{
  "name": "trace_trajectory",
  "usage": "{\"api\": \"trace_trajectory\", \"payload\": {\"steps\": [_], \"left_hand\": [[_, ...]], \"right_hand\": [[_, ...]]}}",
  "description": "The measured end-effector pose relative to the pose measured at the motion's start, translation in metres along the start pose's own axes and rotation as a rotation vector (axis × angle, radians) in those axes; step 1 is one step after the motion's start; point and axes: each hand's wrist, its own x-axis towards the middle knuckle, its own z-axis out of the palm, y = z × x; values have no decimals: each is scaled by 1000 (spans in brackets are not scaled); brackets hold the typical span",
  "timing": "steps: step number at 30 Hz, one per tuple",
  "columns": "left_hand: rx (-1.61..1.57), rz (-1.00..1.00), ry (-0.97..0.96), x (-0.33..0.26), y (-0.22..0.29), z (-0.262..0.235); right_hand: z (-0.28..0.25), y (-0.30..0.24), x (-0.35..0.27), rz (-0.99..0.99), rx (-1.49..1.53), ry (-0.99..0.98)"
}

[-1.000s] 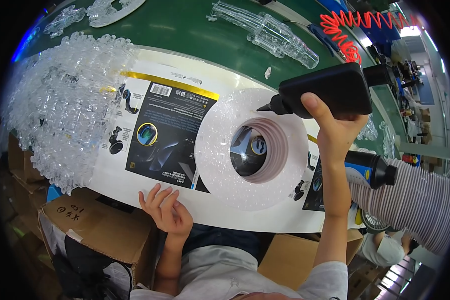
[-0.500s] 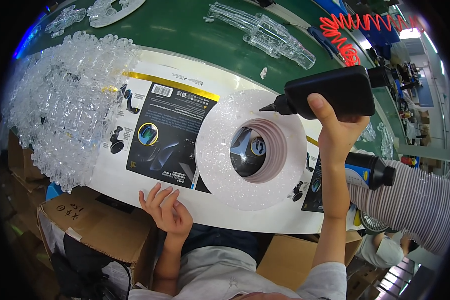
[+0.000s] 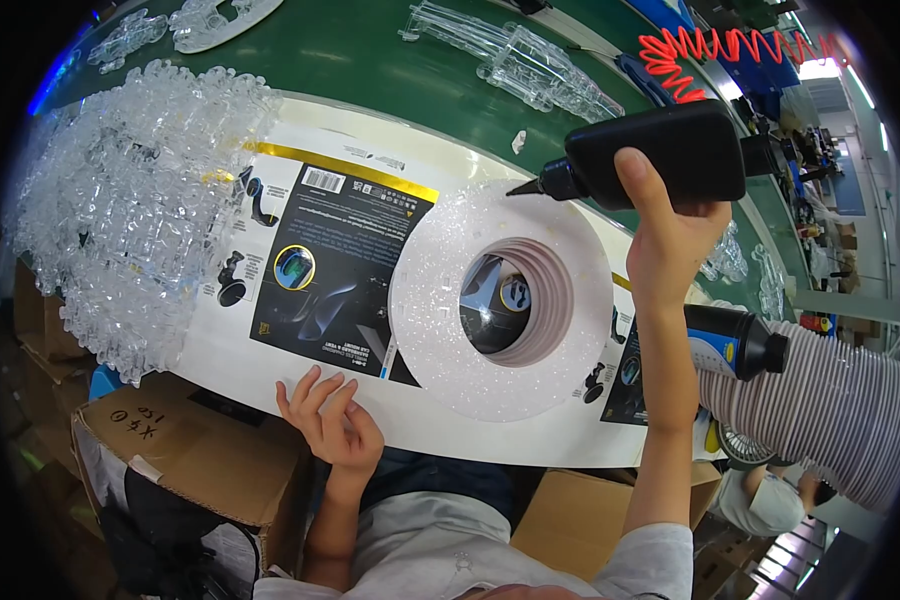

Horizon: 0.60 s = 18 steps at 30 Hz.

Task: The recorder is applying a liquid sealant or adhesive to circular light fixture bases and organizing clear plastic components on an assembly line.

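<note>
A black squeeze bottle (image 3: 662, 155) with a tapered nozzle lies sideways in my right hand (image 3: 660, 225), the thumb pressed along its side. Its nozzle tip sits at the far rim of a stack of white glittery rings (image 3: 430, 320); whether it touches is hard to tell. The round hole in the stack shows the printed sheet beneath. My left hand (image 3: 332, 420) holds nothing, its fingers apart and slightly curled at the table's near edge, left of the rings.
A large pile of clear plastic parts (image 3: 135, 210) covers the left side. Another black bottle (image 3: 735, 342) lies at the right, beside a tall stack of ribbed white rings (image 3: 820, 400). Clear moulded pieces (image 3: 530, 65) rest on the green surface (image 3: 340, 60) beyond. Cardboard boxes (image 3: 195, 440) stand below.
My right hand has carried the bottle slightly away and left, its nozzle tip shifting left along the ring. The clear piece on the green surface has slid a little left. My left hand stays put.
</note>
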Motion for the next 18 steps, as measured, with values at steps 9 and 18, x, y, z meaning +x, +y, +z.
{"api": "trace_trajectory", "payload": {"steps": [9,18], "left_hand": [[-2,-5,-1,0,0,0],[-7,-3,1,1,1,0]], "right_hand": [[8,6,7,22,12,-26],[12,5,8,-14,-21,-36]]}}
